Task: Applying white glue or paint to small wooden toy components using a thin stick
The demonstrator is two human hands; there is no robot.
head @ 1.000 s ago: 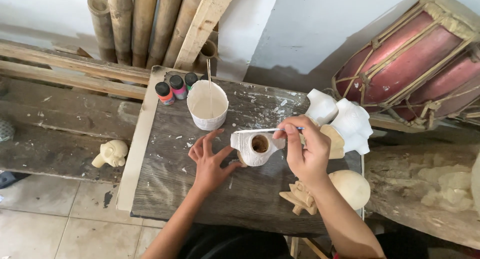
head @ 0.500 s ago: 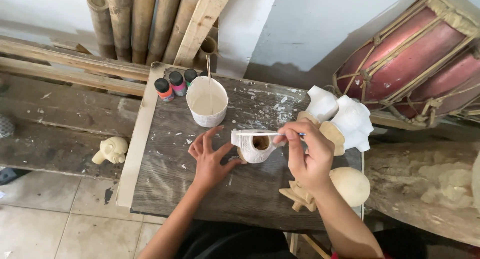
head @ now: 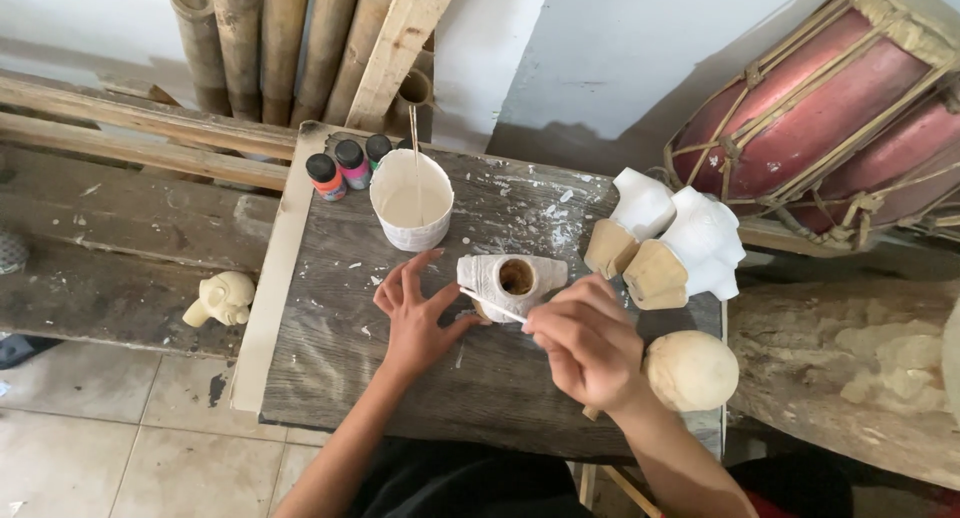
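View from my head camera down onto the dark plank table (head: 330, 378). At the table's middle lies the small wooden carving (head: 512, 281), a hollow-necked piece already coated white over most of its upper faces; the bare brown wood shows only inside its round hole and, I judge, on the underside, so the whitening of this piece looks well advanced but unfinished. My left hand (head: 415, 313) rests beside it with fingers spread, the thumb touching its lower left side to steady it. My right hand (head: 590, 343) is pinched closed around a thin brush (head: 492, 307), whose white-tipped end lies against the carving's near edge.

Toward the far right edge stand two white-coated carvings (head: 690, 243), fully whitened apart from their flat tan ends. At the near right corner sits an unpainted round wooden piece (head: 692, 370), not yet started.

Containers: a white cup (head: 411, 200) near the far edge holds pale white paint, with a thin stick standing in it. Just beside it, at the far left corner, stand small paint bottles (head: 345, 166) with dark caps, all capped.
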